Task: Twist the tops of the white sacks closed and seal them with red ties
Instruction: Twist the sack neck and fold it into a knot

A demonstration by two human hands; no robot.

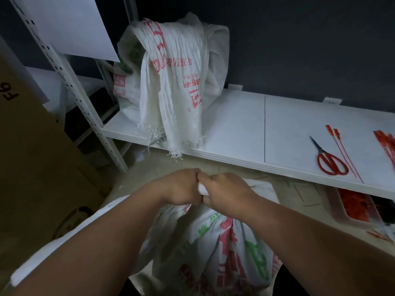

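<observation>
Dim storeroom, dark wall, white shelf [235,129] beyond the hands; left hand [181,186] and right hand [224,191] both fist tight round the gathered neck of the near sack [213,242] on the floor, knuckles touching; no tie on it yet; red ties [342,150] lie by scissors [329,159] off right; far sack [171,77] looks untied.

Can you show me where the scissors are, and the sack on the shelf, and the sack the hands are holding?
scissors [328,160]: head view, on the red handles.
sack on the shelf [171,82]: head view, on its folded-over top.
sack being held [213,242]: head view, on its printed front.
</observation>
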